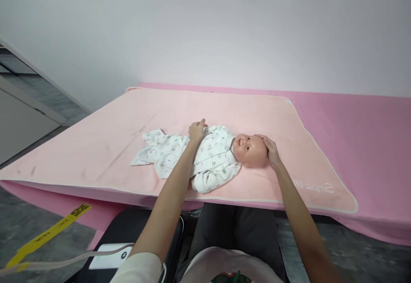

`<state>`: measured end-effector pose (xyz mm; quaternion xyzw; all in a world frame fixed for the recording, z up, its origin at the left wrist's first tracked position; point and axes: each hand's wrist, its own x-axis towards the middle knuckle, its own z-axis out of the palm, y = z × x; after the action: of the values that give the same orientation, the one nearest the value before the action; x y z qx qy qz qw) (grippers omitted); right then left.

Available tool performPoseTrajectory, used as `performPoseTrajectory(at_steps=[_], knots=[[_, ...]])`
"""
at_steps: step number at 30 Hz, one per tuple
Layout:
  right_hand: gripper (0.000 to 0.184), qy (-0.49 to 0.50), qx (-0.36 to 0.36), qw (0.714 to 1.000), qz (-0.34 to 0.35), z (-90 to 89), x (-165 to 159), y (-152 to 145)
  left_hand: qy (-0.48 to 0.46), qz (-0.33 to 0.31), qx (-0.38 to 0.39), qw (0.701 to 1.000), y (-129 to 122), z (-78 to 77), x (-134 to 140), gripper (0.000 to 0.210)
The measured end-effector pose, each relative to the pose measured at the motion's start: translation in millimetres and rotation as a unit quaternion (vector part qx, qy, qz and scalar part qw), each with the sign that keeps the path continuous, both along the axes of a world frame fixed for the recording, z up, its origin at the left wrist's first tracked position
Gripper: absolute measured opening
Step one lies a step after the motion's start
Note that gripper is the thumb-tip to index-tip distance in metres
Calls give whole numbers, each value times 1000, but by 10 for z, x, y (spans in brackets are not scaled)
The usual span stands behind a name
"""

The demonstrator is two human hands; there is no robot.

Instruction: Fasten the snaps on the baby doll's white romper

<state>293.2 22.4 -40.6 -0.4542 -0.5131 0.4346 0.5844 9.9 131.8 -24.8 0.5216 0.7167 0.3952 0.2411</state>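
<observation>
A baby doll (pixel 212 152) in a white printed outfit lies on its back on the peach mat (pixel 109 124), its head to the right. My left hand (pixel 197 130) reaches across the doll's waist, its fingers curled at the end of the doll's far sleeve, around the doll's hand, which is mostly hidden. My right hand (pixel 271 149) rests against the top of the doll's bald head (pixel 255 151), fingers extended along it. The outfit's legs (pixel 150 148) lie flat to the left. The doll's near sleeve (pixel 213 182) bends toward the mat's front edge.
Pink cloth (pixel 362 146) covers the table beneath the mat. A white partition (pixel 205 43) rises behind it. At the lower left, a black seat (pixel 123 227) carries a white device (pixel 109 256) with a cable, beside a yellow tag (pixel 53 231).
</observation>
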Motion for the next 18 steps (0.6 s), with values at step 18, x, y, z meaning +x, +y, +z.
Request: performPoseTrajectory(at_steps=[18], knots=[[37,1,-11,1000,10,12,4,-5,305,-153,-27,940,-308,83,-107,44]])
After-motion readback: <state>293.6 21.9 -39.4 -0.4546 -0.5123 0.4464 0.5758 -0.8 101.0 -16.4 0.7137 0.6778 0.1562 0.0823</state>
